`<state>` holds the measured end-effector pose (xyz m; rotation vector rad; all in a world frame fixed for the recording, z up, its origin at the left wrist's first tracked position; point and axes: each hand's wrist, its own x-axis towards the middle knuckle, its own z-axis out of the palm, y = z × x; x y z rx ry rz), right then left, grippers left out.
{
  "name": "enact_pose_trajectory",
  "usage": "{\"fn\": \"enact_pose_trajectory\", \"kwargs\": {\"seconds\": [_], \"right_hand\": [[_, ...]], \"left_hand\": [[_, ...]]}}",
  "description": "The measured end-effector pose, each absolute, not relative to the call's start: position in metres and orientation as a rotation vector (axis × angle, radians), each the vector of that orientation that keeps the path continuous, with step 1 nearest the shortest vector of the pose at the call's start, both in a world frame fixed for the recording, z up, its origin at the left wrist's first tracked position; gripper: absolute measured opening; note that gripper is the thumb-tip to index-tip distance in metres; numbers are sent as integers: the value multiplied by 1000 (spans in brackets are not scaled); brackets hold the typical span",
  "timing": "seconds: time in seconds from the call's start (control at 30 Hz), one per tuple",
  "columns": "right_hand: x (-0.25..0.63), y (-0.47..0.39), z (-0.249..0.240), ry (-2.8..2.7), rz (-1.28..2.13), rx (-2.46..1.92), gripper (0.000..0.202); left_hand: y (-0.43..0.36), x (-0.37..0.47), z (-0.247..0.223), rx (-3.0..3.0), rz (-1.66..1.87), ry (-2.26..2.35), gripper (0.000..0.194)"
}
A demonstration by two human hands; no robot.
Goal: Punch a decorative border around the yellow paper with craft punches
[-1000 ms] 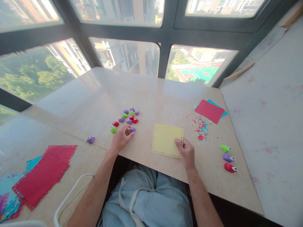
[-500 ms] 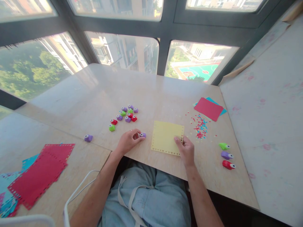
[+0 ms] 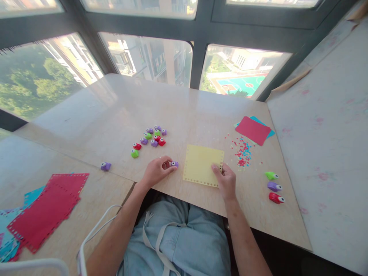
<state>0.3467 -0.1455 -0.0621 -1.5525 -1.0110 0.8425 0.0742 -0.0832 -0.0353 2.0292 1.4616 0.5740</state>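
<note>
Between the fingers of my left hand (image 3: pixel 157 170) is a small purple craft punch (image 3: pixel 174 164), close to the table's front edge. A short gap separates it from a yellow paper sheet (image 3: pixel 201 163) on its right. My right hand (image 3: pixel 225 179) pinches that sheet by its right side, thumb on top and fingers hidden beneath. Small punched holes line the sheet's left, bottom and right edges. Beyond my left hand sits a cluster of several purple, green and red punches (image 3: pixel 154 143).
A purple punch (image 3: pixel 105 166) stands alone at left, near punched red paper (image 3: pixel 47 207) and a white cable (image 3: pixel 96 226). On the right lie paper confetti (image 3: pixel 243 153), red and blue sheets (image 3: pixel 253 130), and green (image 3: pixel 271 175), purple (image 3: pixel 274 186) and red punches (image 3: pixel 276 198).
The view has shifted slightly, so the tabletop things sit a little higher in the picture. Both hands keep their hold, and the purple punch looks turned slightly.
</note>
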Motion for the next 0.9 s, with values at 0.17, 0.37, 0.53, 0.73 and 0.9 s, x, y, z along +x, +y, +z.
{"fn": "enact_pose_trajectory", "kwargs": {"seconds": [0.17, 0.37, 0.53, 0.73, 0.9], "right_hand": [[346, -145, -60, -1001, 855, -1538, 35], [347, -146, -60, -953, 891, -1506, 36], [348, -148, -62, -853, 962, -1422, 33], [347, -149, -59, -763, 1046, -1343, 32], [348, -149, -59, -789, 1039, -1355, 33]], "left_hand": [[-85, 76, -35, 2024, 590, 1466, 30], [-92, 84, -29, 1846, 828, 1454, 38], [-100, 99, -16, 1521, 988, 1427, 34], [-109, 126, -9, 1185, 856, 1190, 44], [-109, 137, -11, 1046, 929, 1157, 39]]}}
